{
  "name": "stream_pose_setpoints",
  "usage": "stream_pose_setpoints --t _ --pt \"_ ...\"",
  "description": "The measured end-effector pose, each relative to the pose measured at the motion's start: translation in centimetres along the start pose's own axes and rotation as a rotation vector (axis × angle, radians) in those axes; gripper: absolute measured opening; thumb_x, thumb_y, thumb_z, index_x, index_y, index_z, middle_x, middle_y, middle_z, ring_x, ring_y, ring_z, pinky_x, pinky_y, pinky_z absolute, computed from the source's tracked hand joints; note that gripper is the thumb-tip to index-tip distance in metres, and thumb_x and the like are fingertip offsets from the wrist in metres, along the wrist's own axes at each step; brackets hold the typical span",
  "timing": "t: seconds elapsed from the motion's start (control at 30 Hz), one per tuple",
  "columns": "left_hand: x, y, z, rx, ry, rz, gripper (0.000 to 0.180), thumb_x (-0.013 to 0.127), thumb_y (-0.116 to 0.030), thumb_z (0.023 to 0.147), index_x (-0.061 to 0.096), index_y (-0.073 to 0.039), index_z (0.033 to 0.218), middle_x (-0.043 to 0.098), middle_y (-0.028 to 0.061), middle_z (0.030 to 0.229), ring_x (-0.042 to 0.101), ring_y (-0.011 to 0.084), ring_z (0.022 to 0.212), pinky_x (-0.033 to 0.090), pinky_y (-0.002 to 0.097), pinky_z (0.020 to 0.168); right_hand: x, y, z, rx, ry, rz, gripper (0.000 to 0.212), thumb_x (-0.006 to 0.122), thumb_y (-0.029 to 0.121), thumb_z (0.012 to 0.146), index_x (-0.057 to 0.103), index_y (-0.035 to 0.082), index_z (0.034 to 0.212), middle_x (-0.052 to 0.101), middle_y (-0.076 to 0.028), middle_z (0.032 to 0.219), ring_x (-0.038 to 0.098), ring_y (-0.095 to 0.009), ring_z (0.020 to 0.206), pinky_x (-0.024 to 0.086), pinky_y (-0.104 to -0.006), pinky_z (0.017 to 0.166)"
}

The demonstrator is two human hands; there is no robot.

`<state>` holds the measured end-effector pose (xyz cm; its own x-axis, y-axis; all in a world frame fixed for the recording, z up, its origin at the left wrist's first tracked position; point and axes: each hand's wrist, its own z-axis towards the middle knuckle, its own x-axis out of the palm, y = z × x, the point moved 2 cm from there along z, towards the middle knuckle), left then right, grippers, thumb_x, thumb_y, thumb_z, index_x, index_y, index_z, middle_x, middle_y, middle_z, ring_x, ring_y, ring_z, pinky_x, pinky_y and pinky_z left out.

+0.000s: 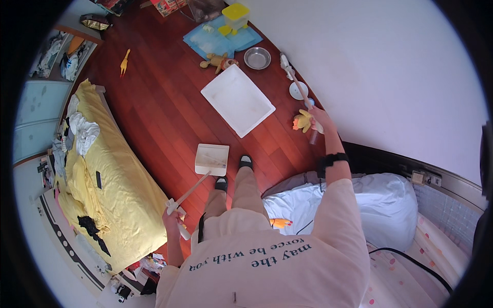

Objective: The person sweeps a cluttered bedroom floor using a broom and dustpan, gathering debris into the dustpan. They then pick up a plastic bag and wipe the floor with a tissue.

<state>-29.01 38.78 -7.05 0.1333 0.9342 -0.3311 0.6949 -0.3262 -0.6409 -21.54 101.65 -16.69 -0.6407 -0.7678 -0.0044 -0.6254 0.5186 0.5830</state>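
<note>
Low at the left, my left hand (172,219) is closed round the handle of a long-handled white dustpan (212,160). Its pan rests on the floor in front of my feet, with a small pale thing in it that I cannot make out. My right hand (321,121) reaches out to the right, wrapped round the pale stick of a broom (300,86). The stick runs away from me along the wall to a whitish head, small in the view. Close to that hand lie a yellow plush toy (303,121) and a round white dish (298,91).
A white rectangular tray (239,100) lies mid-floor. Beyond it are a steel bowl (257,58), a brown plush toy (218,62), blue pads (205,40) and a yellow-lidded box (236,16). A yellow-covered bed (120,195) flanks the left; white bedding (385,205) lies at the right.
</note>
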Motion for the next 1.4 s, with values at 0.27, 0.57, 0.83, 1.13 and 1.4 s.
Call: stream_pose_setpoints --t 0.27,0.57,0.83,1.13,1.4 --pt "0.1 -0.5 -0.2 0.029 0.064 -0.008 0.031 0.04 -0.001 0.068 0.053 0.001 0.096 0.051 0.0077 0.061 0.04 0.0123 0.039 0.033 0.0234 0.036 6.4 -6.2 0.3 0.121 -0.086 -0.074 0.01 0.044 0.016 0.089 0.043 0.01 0.097 0.041 -0.004 0.055 0.043 -0.016 0.042 0.037 -0.0325 0.035" --pt "-2.6 0.5 1.8 0.074 0.162 -0.002 0.032 0.042 0.001 0.067 0.053 0.002 0.097 0.053 0.0075 0.061 0.041 0.0102 0.041 0.033 0.0229 0.037 7.1 -13.9 -8.7 0.169 -0.019 -0.106 0.02 0.042 0.015 0.089 0.044 0.014 0.109 0.04 -0.004 0.053 0.04 -0.014 0.04 0.037 -0.0309 0.037" --pt "-7.4 1.7 3.6 0.121 0.256 0.014 0.033 0.042 0.0 0.07 0.052 0.002 0.102 0.054 0.0067 0.064 0.04 0.0089 0.041 0.034 0.0211 0.037 8.9 -24.6 -16.0 0.248 -0.025 0.036 0.053 0.044 0.015 0.087 0.028 0.021 0.138 0.04 -0.003 0.052 0.039 -0.015 0.039 0.035 -0.032 0.038" --pt "-14.2 5.7 4.6 0.189 0.322 0.028 0.032 0.042 0.0 0.072 0.051 0.002 0.103 0.055 0.0066 0.065 0.041 0.0079 0.042 0.035 0.0203 0.038 15.4 -35.8 -25.0 0.247 -0.089 -0.127 0.052 0.044 0.013 0.086 0.031 0.016 0.136 0.043 -0.006 0.052 0.045 -0.018 0.037 0.042 -0.0347 0.034" --pt "-16.6 8.4 5.4 0.182 0.304 0.04 0.018 0.043 -0.002 0.073 0.052 -0.001 0.088 0.056 0.0073 0.065 0.04 0.0076 0.041 0.034 0.0206 0.038 17.4 -39.3 -35.4 0.29 0.02 0.006 0.04 0.047 0.015 0.085 0.046 0.014 0.125 0.04 -0.001 0.056 0.041 -0.012 0.041 0.036 -0.0281 0.034"
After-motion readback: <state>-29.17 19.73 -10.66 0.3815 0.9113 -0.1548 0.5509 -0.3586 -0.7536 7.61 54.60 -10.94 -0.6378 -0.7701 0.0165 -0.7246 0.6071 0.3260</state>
